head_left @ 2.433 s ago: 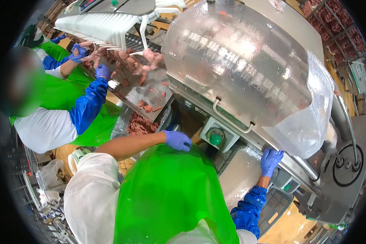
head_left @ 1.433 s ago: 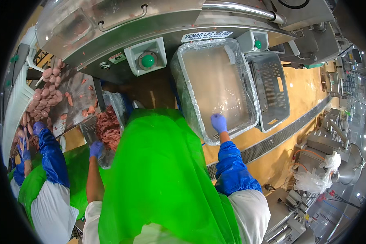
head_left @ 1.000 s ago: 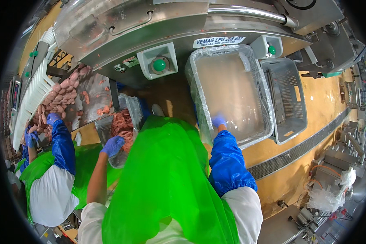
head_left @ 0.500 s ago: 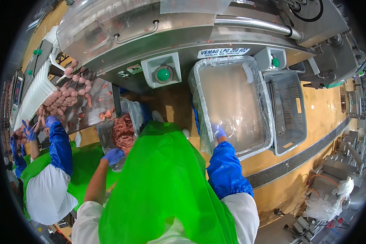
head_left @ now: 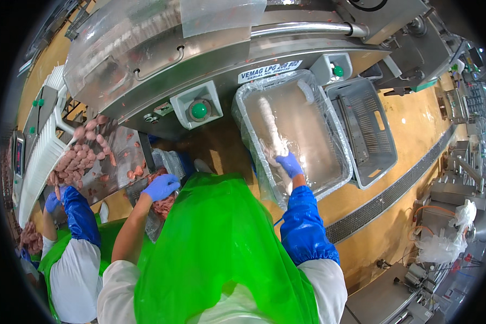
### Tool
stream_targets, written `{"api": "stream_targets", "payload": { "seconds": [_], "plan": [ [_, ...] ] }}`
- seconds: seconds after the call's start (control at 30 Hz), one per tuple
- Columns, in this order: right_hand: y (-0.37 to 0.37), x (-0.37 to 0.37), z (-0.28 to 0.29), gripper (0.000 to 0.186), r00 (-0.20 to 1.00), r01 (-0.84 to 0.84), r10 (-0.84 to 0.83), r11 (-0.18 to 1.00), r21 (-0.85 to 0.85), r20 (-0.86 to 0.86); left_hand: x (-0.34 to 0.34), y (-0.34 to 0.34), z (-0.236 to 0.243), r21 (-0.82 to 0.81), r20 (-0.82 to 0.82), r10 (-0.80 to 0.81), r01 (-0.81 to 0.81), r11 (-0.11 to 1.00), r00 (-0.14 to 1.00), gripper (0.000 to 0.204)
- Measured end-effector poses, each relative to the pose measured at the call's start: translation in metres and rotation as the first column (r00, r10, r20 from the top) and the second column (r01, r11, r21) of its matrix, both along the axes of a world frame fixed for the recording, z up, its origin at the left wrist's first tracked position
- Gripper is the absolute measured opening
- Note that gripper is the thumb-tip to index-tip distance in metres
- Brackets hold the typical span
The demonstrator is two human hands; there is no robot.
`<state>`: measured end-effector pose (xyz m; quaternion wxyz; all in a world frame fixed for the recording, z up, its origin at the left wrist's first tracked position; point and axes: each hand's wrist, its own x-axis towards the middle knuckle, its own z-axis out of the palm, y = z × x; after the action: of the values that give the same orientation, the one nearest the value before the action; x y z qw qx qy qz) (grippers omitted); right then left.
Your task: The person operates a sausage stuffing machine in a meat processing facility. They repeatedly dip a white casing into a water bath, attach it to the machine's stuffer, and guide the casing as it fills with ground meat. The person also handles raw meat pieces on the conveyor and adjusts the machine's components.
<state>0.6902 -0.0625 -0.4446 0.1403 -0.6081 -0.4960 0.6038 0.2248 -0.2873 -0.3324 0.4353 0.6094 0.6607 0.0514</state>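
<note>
In a plastic-lined tub (head_left: 346, 181) of cloudy water, my right hand (head_left: 291, 164), in a blue-violet glove, closes around a long whitish bundle of sausage casing (head_left: 270, 121). The bundle stretches toward the far left of the tub, partly above the water. A smaller pale piece (head_left: 306, 92) lies at the tub's far right corner. My left hand (head_left: 163, 187), gloved alike, hovers over a bin of ground meat (head_left: 162, 209), fingers loosely stretched and nothing visible in them.
Ahead runs a steel machine (head_left: 210, 65) with green buttons (head_left: 199, 110). A grey perforated crate (head_left: 375, 135) stands right of the tub. Linked sausages (head_left: 78, 162) pile on a steel table at left, where a co-worker's blue sleeve (head_left: 81, 216) reaches in. A floor drain (head_left: 383, 189) crosses behind the crate.
My right hand has lifted from the water, bringing the casing up into sight. My left hand has moved up and right over the ground meat. The view has shifted slightly.
</note>
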Motion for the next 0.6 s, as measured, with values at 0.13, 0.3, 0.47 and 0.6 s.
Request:
{"api": "stream_targets", "payload": {
  "seconds": [0.13, 0.3, 0.47, 0.6],
  "plan": [
    [-0.017, 0.014, 0.015, 0.040, 0.975, 0.110, -0.105, 0.994, 0.018, -0.195, 0.054, 0.084, 0.041, 0.315, -0.005, -0.135, 0.129, 0.940, 0.991, 0.035],
    [-0.025, 0.018, 0.054, 0.050, 0.974, 0.110, -0.065, 0.973, 0.203, -0.217, 0.133, 0.203, 0.110, 0.672, -0.157, -0.207, 0.258, 0.694, 0.966, 0.031],
    [-0.039, 0.016, 0.078, 0.052, 0.961, 0.119, -0.044, 0.956, 0.269, -0.271, 0.184, 0.286, 0.139, 0.763, -0.597, 0.036, 0.554, 0.333, 0.801, 0.035],
    [-0.046, 0.017, 0.082, 0.051, 0.967, 0.063, 0.017, 0.950, 0.307, -0.253, 0.201, 0.317, 0.125, 0.611, -0.786, 0.025, 0.771, 0.177, 0.618, 0.028]
  ]
}}
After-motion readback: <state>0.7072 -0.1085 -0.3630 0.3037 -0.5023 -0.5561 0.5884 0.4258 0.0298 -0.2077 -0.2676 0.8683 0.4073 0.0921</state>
